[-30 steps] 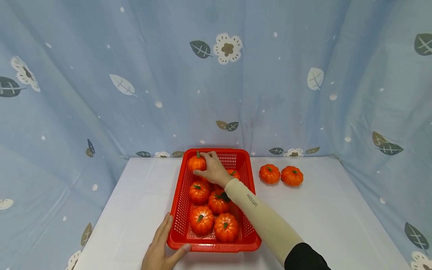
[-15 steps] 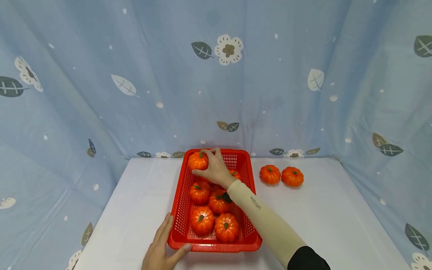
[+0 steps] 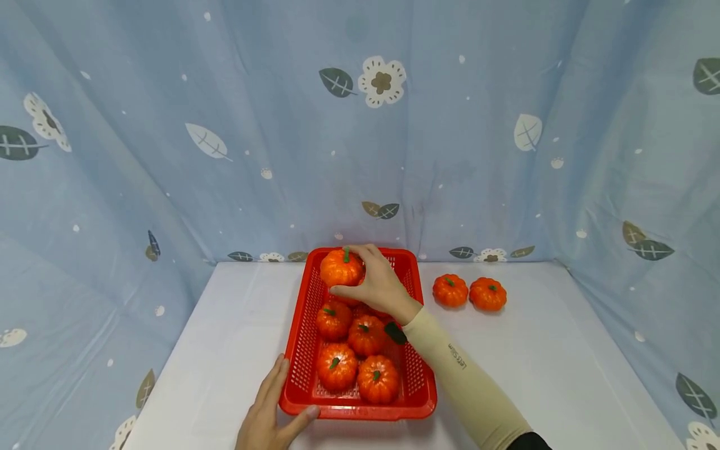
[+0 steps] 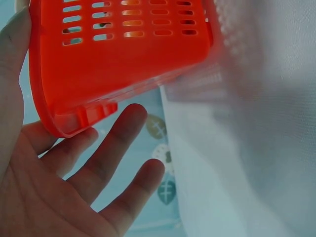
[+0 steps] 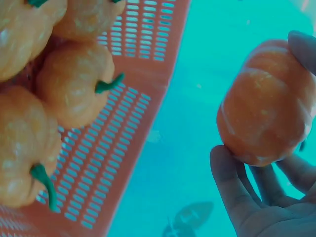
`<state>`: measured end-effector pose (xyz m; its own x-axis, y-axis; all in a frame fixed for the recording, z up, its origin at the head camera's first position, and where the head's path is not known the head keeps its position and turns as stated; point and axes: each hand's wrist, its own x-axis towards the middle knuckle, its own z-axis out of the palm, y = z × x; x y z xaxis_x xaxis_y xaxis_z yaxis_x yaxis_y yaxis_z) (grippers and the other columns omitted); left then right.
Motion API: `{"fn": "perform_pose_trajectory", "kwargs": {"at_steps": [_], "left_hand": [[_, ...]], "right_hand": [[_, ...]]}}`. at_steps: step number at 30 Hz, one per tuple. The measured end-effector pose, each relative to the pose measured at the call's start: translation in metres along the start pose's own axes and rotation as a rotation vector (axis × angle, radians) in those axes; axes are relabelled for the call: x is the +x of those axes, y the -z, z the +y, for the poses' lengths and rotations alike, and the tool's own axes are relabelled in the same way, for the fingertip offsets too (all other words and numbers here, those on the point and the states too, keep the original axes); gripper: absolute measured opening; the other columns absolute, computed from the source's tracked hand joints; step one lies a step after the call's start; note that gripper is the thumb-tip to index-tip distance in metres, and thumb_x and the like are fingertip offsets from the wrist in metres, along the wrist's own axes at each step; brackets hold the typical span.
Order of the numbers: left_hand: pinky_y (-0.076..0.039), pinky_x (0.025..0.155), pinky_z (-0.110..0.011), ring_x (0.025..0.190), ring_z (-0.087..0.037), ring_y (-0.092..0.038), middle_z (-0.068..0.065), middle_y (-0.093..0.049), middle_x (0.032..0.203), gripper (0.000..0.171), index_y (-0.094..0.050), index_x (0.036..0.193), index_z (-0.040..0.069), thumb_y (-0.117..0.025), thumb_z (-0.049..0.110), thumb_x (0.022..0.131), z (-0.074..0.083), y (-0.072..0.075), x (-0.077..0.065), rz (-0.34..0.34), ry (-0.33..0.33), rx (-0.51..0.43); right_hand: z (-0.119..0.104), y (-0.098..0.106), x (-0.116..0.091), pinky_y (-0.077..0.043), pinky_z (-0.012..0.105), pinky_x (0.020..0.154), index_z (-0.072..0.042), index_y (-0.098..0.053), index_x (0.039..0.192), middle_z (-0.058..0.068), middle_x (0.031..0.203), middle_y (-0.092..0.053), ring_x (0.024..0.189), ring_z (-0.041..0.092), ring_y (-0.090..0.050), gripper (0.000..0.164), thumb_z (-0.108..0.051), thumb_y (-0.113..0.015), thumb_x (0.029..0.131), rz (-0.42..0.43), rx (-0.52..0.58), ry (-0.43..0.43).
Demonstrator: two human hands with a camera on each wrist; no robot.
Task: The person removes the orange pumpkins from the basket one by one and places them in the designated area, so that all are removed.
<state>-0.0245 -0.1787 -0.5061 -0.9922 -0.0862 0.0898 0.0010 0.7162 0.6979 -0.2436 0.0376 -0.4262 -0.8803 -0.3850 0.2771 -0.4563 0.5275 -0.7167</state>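
My right hand (image 3: 385,284) grips an orange toy pumpkin (image 3: 340,269) with a green stem, thumb on one side and fingers on the other. It is held high over the far part of a red plastic basket (image 3: 360,412). In the right wrist view this pumpkin (image 5: 266,108) is up off the others. Several more pumpkins lie in the basket, among them a front one (image 3: 378,379); the forearm hides some. At the basket's near left corner rests my left hand (image 3: 272,409), thumb at the front rim and straight fingers along the side, with fingertips (image 4: 133,116) spread below the rim.
Two pumpkins, one at the left (image 3: 450,290) and one at the right (image 3: 487,294), stand side by side on the white table (image 3: 534,356), right of the basket. A blue patterned curtain (image 3: 472,175) rises behind the table and along its sides.
My right hand has lifted the pumpkin higher and drawn it slightly to the right. My left hand and the basket stay where they were.
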Motion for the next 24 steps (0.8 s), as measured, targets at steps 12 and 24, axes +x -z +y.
{"fn": "perform_pose_trajectory", "kwargs": {"at_steps": [12, 24], "left_hand": [[-0.044, 0.103, -0.064, 0.141, -0.044, -0.040, -0.015, -0.032, 0.162, 0.102, -0.033, 0.159, 0.008, -0.080, 0.056, 0.082, 0.003, 0.002, 0.002, -0.023, 0.032, 0.004], [-0.042, 0.104, -0.066, 0.142, -0.045, -0.039, -0.014, -0.029, 0.164, 0.105, -0.029, 0.160, 0.010, -0.078, 0.061, 0.082, 0.004, 0.003, 0.003, -0.063, 0.068, -0.009]], "right_hand": [[0.011, 0.047, -0.031, -0.054, 0.040, 0.096, -0.023, -0.055, 0.142, -0.002, 0.133, -0.052, 0.114, 0.018, -0.057, 0.081, -0.050, -0.090, 0.073, 0.100, -0.013, 0.025], [0.040, 0.082, -0.060, -0.051, 0.043, 0.097, -0.019, -0.050, 0.145, 0.002, 0.139, -0.051, 0.116, 0.019, -0.053, 0.080, -0.045, -0.087, 0.079, 0.172, 0.056, -0.017]]}}
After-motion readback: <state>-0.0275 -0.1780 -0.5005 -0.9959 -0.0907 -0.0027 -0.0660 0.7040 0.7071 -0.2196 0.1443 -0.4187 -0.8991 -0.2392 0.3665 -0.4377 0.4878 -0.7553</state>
